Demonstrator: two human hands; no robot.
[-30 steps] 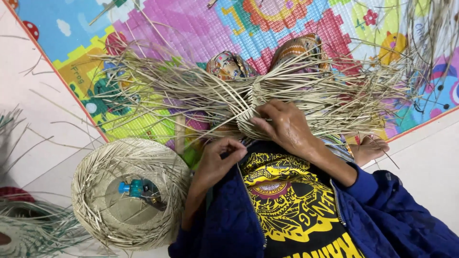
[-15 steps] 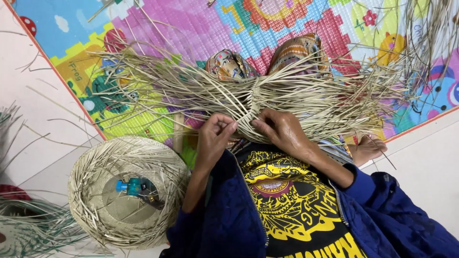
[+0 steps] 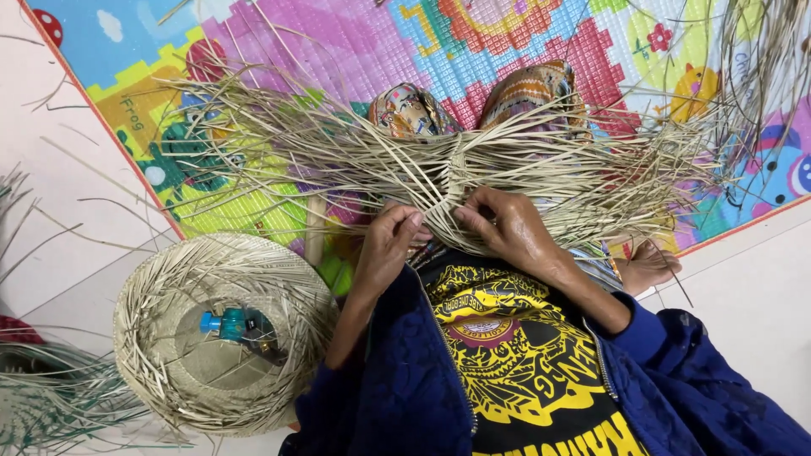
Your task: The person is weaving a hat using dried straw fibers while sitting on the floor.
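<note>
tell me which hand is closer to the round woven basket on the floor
Left. The left hand grips the straw strands just up and right of the round woven basket. The right hand holds the same weave farther off, beyond the left hand.

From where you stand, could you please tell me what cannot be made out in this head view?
- Fingertips of the left hand and right hand: tucked into the woven straw strips, so their exact grip is hidden.
- Small blue object inside the round straw basket: too small to identify.
- Person's knees: covered by the strips.
- Strip ends at right: cut off by the frame edge.
</note>
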